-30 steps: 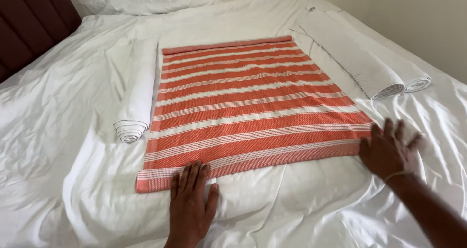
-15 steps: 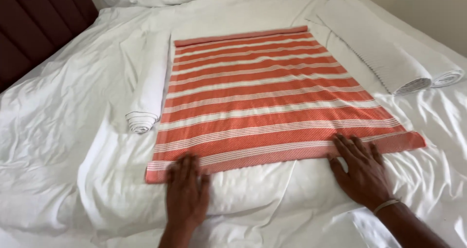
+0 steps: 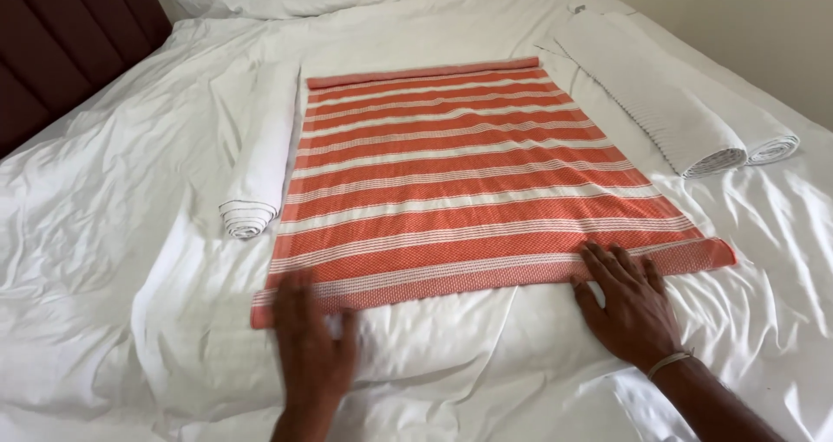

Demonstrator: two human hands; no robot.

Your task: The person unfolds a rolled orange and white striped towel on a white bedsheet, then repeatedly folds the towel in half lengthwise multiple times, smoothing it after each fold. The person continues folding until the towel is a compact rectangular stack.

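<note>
Pressing flat, fingers spread, your left hand and right hand have slid farther apart along the striped towel's near edge.

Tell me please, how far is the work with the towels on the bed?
Done: three white rolled towels, one left of the striped towel and two right of it. In hand: the orange striped towel lies flat, and the left hand and right hand press flat on its near edge. Left: this towel is not yet rolled, apart from a small fold at its far edge.
</note>
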